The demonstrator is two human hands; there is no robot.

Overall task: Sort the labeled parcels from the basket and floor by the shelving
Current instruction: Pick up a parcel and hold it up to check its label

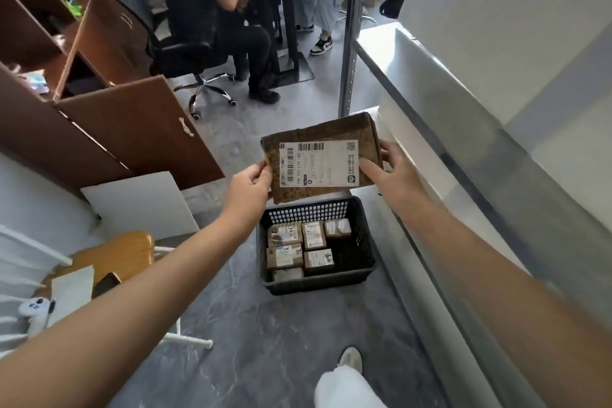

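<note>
Both hands are up on one parcel [319, 161], held in the air right above the basket [311, 210]. It's a flat brown cardboard carton, mottled and a bit scuffed, with a dented top edge. The left hand [251, 184] pinches the left edge, fingers curled. The right hand [394, 172] grips the right edge, thumb laid across the face and fingers behind.

The white label [318, 164] faces the camera. It has a barcode along the top, another running down the left side, a square code in the top right corner and a round green mark at bottom right. The print is too small to read.

Down in the basket, which is black plastic and rectangular with slotted walls, six small boxes [284, 233] show. There are three in the back row, two in the middle and one at the front left, packed side by side. All are brown card with white labels. Two carry dark handwriting I can't make out. The right side of the basket floor is dark.

The basket sits on the grey marbled floor [265, 325], just beside the grey metal shelving [430, 129] on the right. On the left stands a brown wooden cabinet [132, 129] with a white board [142, 205] leaning at its foot. Nearer, a dark phone [106, 283] lies on a stool [122, 252] with a wooden seat.
</note>
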